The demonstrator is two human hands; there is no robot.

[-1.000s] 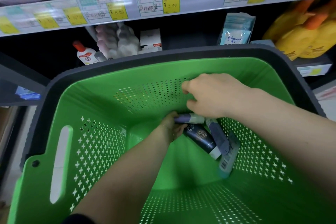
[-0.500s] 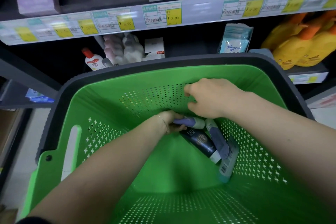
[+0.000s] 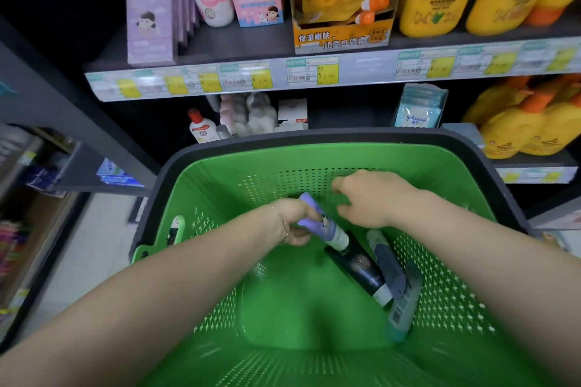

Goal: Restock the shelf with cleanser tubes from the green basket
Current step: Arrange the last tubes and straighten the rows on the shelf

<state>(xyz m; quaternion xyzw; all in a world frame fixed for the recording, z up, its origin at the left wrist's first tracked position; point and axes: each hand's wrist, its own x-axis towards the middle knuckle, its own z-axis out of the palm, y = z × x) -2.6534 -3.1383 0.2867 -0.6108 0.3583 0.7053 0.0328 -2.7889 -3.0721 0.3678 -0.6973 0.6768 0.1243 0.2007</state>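
Aim for the shelf [image 3: 361, 67] above the green basket [image 3: 204, 185]. Your right hand [image 3: 374, 201] hovers loosely curled, holding nothing. Your left hand [image 3: 292, 223] grips the purple tube [image 3: 317, 223]; lift it straight up, clear of the 3 other tubes [image 3: 386, 261] lying at the bottom.

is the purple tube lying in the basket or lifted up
Lifted: the left hand grips the purple tube, tilted, its cap end over the dark tube.
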